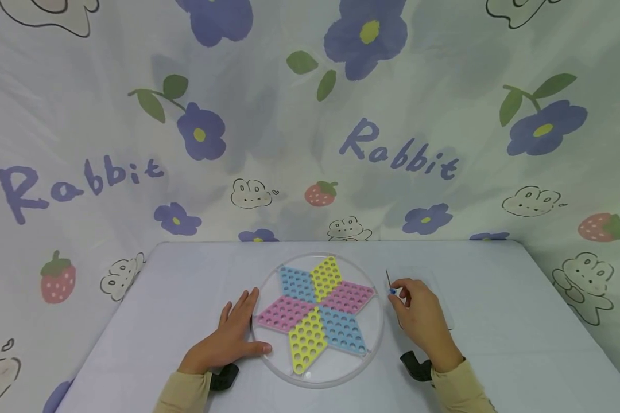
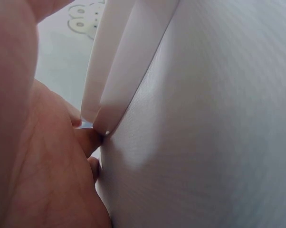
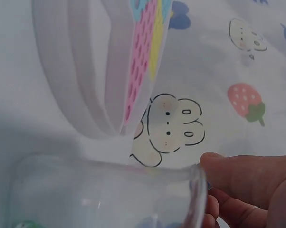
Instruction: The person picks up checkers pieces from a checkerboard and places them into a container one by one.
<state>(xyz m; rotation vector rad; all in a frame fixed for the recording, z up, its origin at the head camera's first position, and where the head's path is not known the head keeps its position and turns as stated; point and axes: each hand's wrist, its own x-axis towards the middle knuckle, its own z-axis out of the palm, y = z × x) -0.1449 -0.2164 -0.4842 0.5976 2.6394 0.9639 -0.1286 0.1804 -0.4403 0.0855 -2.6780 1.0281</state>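
Observation:
A round, clear-rimmed Chinese checkers board [image 1: 317, 377] lies on the table, its six-pointed star in pink, yellow and blue with round holes. Along its left edge rests my left hand [image 1: 229, 338], fingers extended and thumb touching the rim; in the left wrist view the fingertips meet the board's white side wall [image 2: 115, 71]. Right of the board, my right hand [image 1: 421, 310] pinches a small blue marble [image 1: 392, 291] between thumb and fingers. A thin dark line, whose nature I cannot tell, rises above it. The right wrist view has this hand [image 3: 250, 185] beside a clear container's rim [image 3: 197, 190].
The clear container [image 3: 109, 185] stands near the board's right side, partly behind the right hand in the head view. Something green [image 3: 29, 224] shows low inside it. The white table [image 1: 522, 321] ends at a hanging printed cloth [image 1: 299, 132].

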